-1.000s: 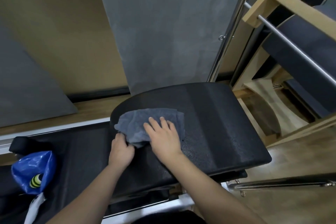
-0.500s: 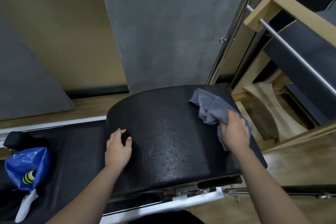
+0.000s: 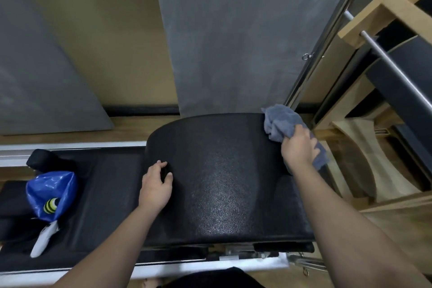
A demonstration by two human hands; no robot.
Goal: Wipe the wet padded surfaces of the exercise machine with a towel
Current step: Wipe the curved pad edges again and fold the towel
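The right hand (image 3: 300, 149) grips the bunched grey towel (image 3: 281, 122) at the far right corner of the black pad (image 3: 222, 182); the left hand (image 3: 156, 188) rests on the pad's left side, fingers loosely curled

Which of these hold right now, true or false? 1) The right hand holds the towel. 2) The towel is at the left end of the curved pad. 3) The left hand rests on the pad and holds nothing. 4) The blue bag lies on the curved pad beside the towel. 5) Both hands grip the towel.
1) True: the right hand grips the grey towel.
2) False: the towel is at the far right corner of the curved pad.
3) True: the left hand rests on the pad's left side, holding nothing.
4) False: the blue bag lies on the flat section to the left, far from the towel.
5) False: only the right hand grips it.
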